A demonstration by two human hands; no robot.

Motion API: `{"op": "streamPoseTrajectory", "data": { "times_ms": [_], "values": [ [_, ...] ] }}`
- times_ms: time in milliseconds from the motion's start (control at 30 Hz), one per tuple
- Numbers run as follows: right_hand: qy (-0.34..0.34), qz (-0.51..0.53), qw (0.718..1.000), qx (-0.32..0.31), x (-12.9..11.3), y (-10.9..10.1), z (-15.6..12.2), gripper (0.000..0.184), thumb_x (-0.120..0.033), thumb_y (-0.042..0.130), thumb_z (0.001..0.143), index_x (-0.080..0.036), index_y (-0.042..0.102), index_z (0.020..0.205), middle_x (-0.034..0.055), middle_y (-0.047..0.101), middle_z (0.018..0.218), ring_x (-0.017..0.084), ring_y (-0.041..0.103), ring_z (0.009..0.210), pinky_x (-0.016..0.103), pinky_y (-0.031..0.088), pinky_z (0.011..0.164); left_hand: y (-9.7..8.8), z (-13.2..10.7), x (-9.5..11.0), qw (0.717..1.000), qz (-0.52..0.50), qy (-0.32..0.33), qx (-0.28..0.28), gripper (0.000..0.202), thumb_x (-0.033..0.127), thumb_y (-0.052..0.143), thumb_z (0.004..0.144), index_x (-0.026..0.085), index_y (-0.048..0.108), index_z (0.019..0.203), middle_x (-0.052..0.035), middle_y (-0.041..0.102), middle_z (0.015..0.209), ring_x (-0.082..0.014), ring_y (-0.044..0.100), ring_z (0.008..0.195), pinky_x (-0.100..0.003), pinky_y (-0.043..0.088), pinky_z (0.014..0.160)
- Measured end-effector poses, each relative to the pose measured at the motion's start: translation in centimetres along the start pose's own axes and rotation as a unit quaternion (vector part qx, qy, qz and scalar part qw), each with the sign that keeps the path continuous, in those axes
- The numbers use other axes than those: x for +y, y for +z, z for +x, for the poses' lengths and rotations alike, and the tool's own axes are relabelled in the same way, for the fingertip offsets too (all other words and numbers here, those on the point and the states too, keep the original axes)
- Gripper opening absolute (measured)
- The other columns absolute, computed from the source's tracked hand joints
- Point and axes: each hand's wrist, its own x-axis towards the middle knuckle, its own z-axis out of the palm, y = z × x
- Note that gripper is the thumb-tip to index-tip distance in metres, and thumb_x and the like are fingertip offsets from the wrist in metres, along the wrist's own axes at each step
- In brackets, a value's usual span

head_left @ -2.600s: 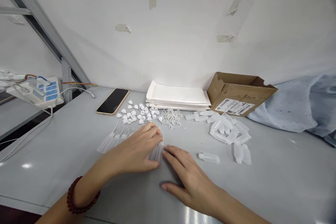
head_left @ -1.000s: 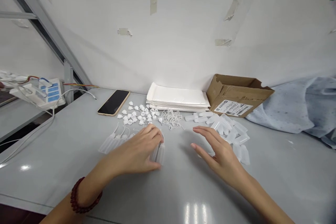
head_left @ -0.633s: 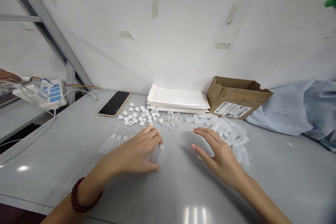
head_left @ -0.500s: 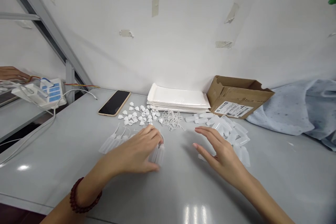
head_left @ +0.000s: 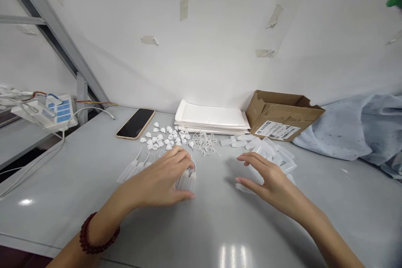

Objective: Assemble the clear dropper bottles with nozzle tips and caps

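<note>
My left hand (head_left: 168, 176) arches over a row of translucent plastic tubes with thin white cords (head_left: 187, 181), its thumb and fingers apart. Part of the row is hidden beneath the hand; more corded tubes (head_left: 129, 171) show to its left. My right hand (head_left: 266, 178) is open beside the pile of loose translucent tubes (head_left: 270, 150). One tube (head_left: 244, 189) lies right by its thumb; whether they touch I cannot tell. Behind my left hand are small white caps (head_left: 169, 136) and a tangle of white cord loops (head_left: 204, 142).
A phone (head_left: 136, 124) lies at the back left of the grey table (head_left: 207, 226). Stacked white envelopes (head_left: 210, 115) and a cardboard box (head_left: 284, 115) stand against the wall. Pale blue cloth (head_left: 345, 130) lies at right. A power strip (head_left: 63, 113) with cables is at far left.
My right hand has shifted slightly right, its thumb now by the single tube. My left thumb has moved slightly right and up. Another person's hand at far left has gone out of view.
</note>
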Motion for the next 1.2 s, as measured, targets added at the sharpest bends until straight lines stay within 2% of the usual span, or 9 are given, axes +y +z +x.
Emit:
{"op": "streamPoseTrajectory", "data": {
  "times_ms": [100,233,333,433,567,767,967,1100,1200],
  "values": [
    [0.020,0.013,0.999,-0.037,0.2,-0.7,-0.2,0.030,-0.038,0.058,0.086,-0.028,0.054,0.114,0.0066,0.060,0.111,0.022,0.063,0.085,0.034,0.054,0.068,-0.1,0.2,-0.2,0.999,-0.010,0.020,0.043,0.021,0.029,0.061,0.081,0.021,0.055,0.099,-0.0050,0.055,0.103,-0.0240,0.043,0.104,-0.037,0.041,0.086],
    [0.040,0.015,0.996,-0.082,0.8,-0.8,-0.5,0.032,-0.035,0.063,0.081,-0.027,0.058,0.111,0.0049,0.062,0.102,0.023,0.063,0.087,0.036,0.053,0.073,-0.2,1.1,-0.5,0.995,-0.010,0.007,0.095,0.012,0.021,0.049,0.086,0.020,0.056,0.095,-0.0054,0.057,0.098,-0.0240,0.043,0.105,-0.038,0.043,0.084],
    [0.045,0.011,0.994,-0.102,1.1,-0.6,-0.5,0.034,-0.028,0.065,0.077,-0.026,0.059,0.111,0.0046,0.061,0.101,0.024,0.062,0.091,0.036,0.052,0.075,-0.4,2.2,-0.6,0.992,0.010,-0.006,0.122,0.014,0.019,0.044,0.088,0.019,0.057,0.092,-0.0062,0.058,0.096,-0.0243,0.043,0.104,-0.038,0.044,0.083],
    [0.041,0.015,0.994,-0.098,1.4,-0.3,-0.6,0.033,-0.024,0.065,0.075,-0.026,0.060,0.107,0.0042,0.061,0.100,0.023,0.062,0.089,0.034,0.052,0.072,-0.6,3.3,-0.6,0.991,0.041,0.005,0.124,0.016,0.018,0.043,0.089,0.018,0.059,0.092,-0.0064,0.060,0.095,-0.0244,0.043,0.103,-0.038,0.045,0.083],
    [0.039,0.017,0.993,-0.106,1.7,-0.3,-0.6,0.031,-0.021,0.064,0.073,-0.026,0.060,0.104,0.0037,0.060,0.099,0.021,0.062,0.084,0.032,0.052,0.069,0.0,5.0,-1.0,0.985,0.131,-0.004,0.115,0.017,0.017,0.046,0.087,0.014,0.062,0.092,-0.0099,0.060,0.091,-0.0272,0.045,0.100,-0.040,0.043,0.084],
    [0.049,0.022,0.990,-0.129,1.6,-0.6,-0.3,0.023,-0.014,0.059,0.074,-0.022,0.060,0.095,0.0050,0.061,0.096,0.023,0.060,0.092,0.037,0.051,0.077,1.4,6.7,-1.4,0.981,0.157,-0.003,0.113,0.023,0.014,0.043,0.087,0.012,0.063,0.076,-0.0122,0.059,0.085,-0.0274,0.047,0.092,-0.041,0.042,0.081],
    [0.038,0.017,0.992,-0.119,1.5,-0.3,-0.3,0.015,-0.014,0.057,0.077,-0.021,0.061,0.090,0.0053,0.062,0.094,0.022,0.061,0.088,0.037,0.051,0.076,1.7,6.5,-1.6,0.981,0.131,-0.008,0.144,0.024,0.013,0.039,0.087,0.015,0.057,0.071,-0.0100,0.058,0.079,-0.0256,0.049,0.087,-0.039,0.042,0.078],
    [0.022,0.005,0.996,-0.087,1.2,-0.1,-0.2,0.010,-0.018,0.056,0.082,-0.021,0.061,0.091,0.0054,0.062,0.092,0.021,0.062,0.083,0.035,0.052,0.071,1.4,5.9,-1.5,0.978,0.085,-0.032,0.188,0.023,0.016,0.035,0.090,0.017,0.054,0.078,-0.0075,0.058,0.081,-0.0236,0.050,0.087,-0.037,0.044,0.075],
    [0.008,0.011,0.999,-0.046,0.5,0.2,0.0,0.010,-0.019,0.054,0.084,-0.020,0.058,0.094,0.0063,0.062,0.095,0.021,0.062,0.086,0.036,0.052,0.073,1.1,5.4,-0.7,0.973,0.039,-0.053,0.222,0.020,0.020,0.036,0.091,0.018,0.053,0.082,-0.0052,0.059,0.084,-0.0209,0.052,0.085,-0.033,0.046,0.069]
  ]
}}
